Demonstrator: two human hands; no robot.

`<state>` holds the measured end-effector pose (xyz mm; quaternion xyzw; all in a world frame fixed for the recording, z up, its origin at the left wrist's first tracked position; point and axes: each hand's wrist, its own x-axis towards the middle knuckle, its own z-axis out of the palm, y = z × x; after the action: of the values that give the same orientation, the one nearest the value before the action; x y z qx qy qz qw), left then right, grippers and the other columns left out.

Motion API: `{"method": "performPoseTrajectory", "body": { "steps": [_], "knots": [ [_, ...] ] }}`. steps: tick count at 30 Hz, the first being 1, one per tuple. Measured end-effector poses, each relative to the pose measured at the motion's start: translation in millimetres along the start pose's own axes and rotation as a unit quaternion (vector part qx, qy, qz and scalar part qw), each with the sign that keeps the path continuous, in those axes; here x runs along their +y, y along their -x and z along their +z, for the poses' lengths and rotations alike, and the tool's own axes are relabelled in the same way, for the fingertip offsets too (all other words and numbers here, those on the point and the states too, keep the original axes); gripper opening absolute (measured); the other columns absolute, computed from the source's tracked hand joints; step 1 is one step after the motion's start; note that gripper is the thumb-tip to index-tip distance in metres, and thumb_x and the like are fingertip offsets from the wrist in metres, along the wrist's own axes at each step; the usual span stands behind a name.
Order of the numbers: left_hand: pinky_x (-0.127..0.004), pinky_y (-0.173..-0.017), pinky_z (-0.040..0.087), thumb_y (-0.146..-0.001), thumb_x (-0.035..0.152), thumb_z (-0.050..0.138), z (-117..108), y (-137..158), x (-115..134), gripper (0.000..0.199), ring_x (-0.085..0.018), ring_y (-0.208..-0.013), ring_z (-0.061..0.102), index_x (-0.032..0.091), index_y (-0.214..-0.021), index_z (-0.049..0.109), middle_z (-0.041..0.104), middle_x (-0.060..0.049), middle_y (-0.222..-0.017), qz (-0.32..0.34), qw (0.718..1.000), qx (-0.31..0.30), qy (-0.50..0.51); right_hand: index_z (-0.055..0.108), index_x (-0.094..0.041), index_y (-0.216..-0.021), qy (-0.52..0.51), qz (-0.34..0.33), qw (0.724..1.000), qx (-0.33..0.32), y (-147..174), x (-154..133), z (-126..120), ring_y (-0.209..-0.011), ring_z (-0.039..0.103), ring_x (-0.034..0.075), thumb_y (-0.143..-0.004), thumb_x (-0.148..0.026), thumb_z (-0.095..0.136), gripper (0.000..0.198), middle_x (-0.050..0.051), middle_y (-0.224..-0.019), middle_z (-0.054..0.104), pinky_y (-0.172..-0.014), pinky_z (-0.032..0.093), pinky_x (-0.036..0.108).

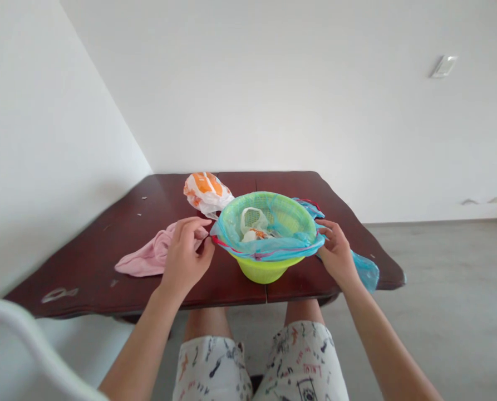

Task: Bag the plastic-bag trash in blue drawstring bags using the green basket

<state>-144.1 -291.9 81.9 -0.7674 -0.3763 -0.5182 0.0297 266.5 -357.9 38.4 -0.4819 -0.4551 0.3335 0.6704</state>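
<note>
A light green plastic basket (265, 271) stands near the table's front edge. Over its rim lies a thin blue plastic bag (269, 250) with a pink-red drawstring edge, lining the inside. A crumpled white plastic bag (254, 225) with orange print lies within the basket. My left hand (188, 250) is at the left rim, thumb and index finger apart beside the blue bag's edge. On the right rim, my right hand (335, 250) has its thumb and fingers closed on the blue bag's edge; the exact grip is partly hidden.
The baskets stands on a dark red wooden table (227, 289). A pink cloth (143, 256) lies left of it, and a white and orange plastic bag (206, 192) behind. More blue plastic (365, 271) lies by my right wrist. A white curved bar (26, 334) shows lower left.
</note>
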Motion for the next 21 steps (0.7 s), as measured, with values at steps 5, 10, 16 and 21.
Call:
{"method": "performPoseTrajectory", "body": {
  "steps": [5,10,16,21],
  "knots": [
    [-0.036,-0.071,0.058,-0.105,0.028,0.077,24.8,0.8,-20.2,0.049,-0.024,-0.078,0.074,0.027,-0.153,0.073,0.084,-0.004,-0.108,-0.116,0.977,-0.152,0.09,0.083,-0.031,-0.101,0.014,-0.006,1.0,-0.017,-24.7,4.3,6.8,-0.093,0.077,0.03,-0.077,-0.043,0.111,0.038,0.005,-0.099,0.088,-0.083,0.065,0.042],
    [-0.042,-0.093,0.07,-0.113,0.044,0.075,52.6,0.0,-31.5,0.038,-0.028,-0.107,0.085,0.024,-0.145,0.071,0.087,-0.012,-0.129,-0.172,0.943,-0.086,0.273,0.087,-0.034,-0.115,-0.009,-0.033,0.999,-0.034,-33.1,6.1,26.7,-0.102,0.081,0.033,-0.078,-0.043,0.111,0.045,0.006,-0.111,0.091,-0.094,0.066,0.046],
    [-0.039,-0.08,0.069,-0.101,0.042,0.086,67.4,-8.0,-48.9,0.061,-0.025,-0.088,0.082,0.027,-0.158,0.069,0.087,-0.008,-0.117,-0.212,0.915,-0.07,0.336,0.087,-0.033,-0.098,-0.006,-0.042,0.999,0.006,-38.4,17.7,34.1,-0.106,0.082,0.036,-0.078,-0.04,0.106,0.029,0.004,-0.102,0.09,-0.094,0.067,0.048],
    [-0.04,-0.086,0.068,-0.094,0.035,0.08,75.2,-20.1,-64.3,0.043,-0.028,-0.097,0.082,0.025,-0.135,0.081,0.088,-0.005,-0.113,-0.223,0.919,-0.064,0.318,0.088,-0.032,-0.102,0.013,-0.057,0.996,0.061,-43.8,23.8,37.7,-0.095,0.08,0.031,-0.084,-0.047,0.102,0.026,0.003,-0.101,0.089,-0.085,0.066,0.043]
  ]
}}
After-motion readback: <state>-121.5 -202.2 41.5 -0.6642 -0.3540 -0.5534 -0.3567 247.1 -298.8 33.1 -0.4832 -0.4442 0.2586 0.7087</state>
